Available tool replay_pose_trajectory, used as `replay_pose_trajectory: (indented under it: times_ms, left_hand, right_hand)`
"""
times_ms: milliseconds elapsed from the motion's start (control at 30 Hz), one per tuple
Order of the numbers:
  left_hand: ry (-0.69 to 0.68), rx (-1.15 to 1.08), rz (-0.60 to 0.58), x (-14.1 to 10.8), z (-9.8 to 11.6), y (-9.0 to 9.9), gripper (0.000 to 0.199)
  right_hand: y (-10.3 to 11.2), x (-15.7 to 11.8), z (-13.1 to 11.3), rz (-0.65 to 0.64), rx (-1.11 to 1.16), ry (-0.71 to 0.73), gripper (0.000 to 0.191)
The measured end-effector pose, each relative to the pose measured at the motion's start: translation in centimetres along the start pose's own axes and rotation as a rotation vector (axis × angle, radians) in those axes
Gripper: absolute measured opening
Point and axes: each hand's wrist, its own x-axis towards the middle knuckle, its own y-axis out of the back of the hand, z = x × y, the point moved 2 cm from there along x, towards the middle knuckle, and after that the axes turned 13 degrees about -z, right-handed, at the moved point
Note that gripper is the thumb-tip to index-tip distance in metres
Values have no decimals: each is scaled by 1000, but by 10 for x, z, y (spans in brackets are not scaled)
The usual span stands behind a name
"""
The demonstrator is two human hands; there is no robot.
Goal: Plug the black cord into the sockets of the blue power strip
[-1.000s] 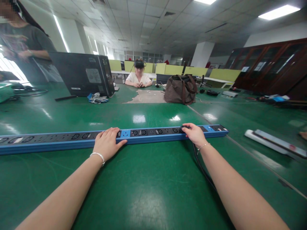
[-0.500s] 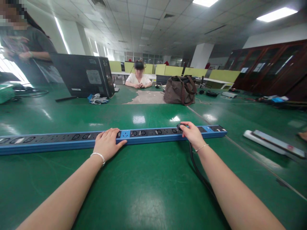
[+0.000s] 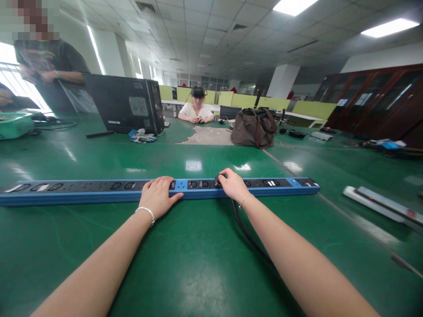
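Note:
A long blue power strip [image 3: 109, 196] with black socket panels lies across the green table. My left hand [image 3: 159, 195] rests on it, fingers over its top and thumb apart, just left of a light blue socket section [image 3: 181, 184]. My right hand [image 3: 233, 185] pinches a black plug [image 3: 217, 179] above the strip, to the right of that section. Whether the plug touches a socket cannot be made out. From it a black cable [image 3: 246, 232] runs down under my right forearm.
Farther back are a black computer case [image 3: 127, 105], gloves [image 3: 142, 136] and a brown bag [image 3: 253, 127]. A white bar-shaped object [image 3: 373, 203] lies at right. One person sits across the table; another stands at back left beside a green basket [image 3: 15, 125].
My right hand has moved left along the strip with the plug and its cable. My left hand keeps its place on the strip. The view has shifted slightly left.

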Motion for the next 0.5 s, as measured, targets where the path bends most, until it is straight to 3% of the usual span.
replay_pose_trajectory:
  times_ms: [500]
  left_hand:
    - [-15,-9,19,0,-1,-2,55]
  right_hand:
    - [-4,-20,-37,-12,-368,-105,30]
